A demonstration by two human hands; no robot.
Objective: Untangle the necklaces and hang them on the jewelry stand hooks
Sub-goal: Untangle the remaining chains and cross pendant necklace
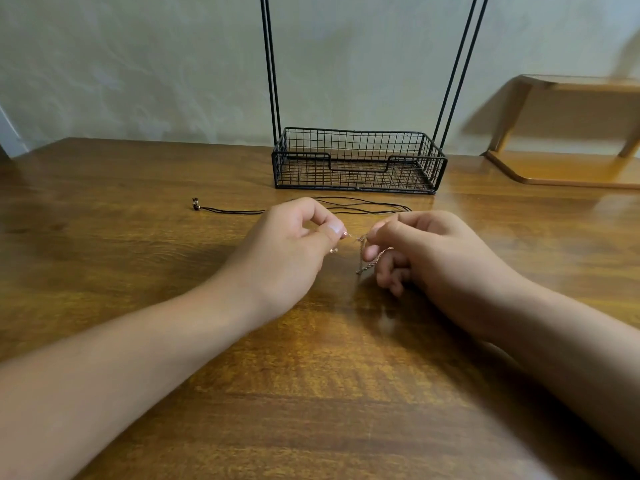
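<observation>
Cord necklace: a black cord necklace was laid flat on the desk, its long axis running left to right, with a small clasp or bead end at the far left. It was seen beyond both hands, just in front of the stand, and touched by neither so far as could be told.

Left hand: the left hand was held low over the desk, its grip narrowed to a thumb-and-forefinger pinch on one end of a thin chain.

Chain necklace: the pale metallic chain necklace was stretched short between the two hands, then dropped in a bunched strand down and to the left below the right fingers. Whether a knot remained in it could not be made out.

Right hand: the right hand was closed on the chain's other part, fingers curled, with the strand draped over them.

Deciding relation: the bunched part lay nearer the right hand, so the loosening was judged to fall to that side.

Jewelry stand: the black wire jewelry stand stood behind, its uprights rising out of view; no hooks were shown.
</observation>
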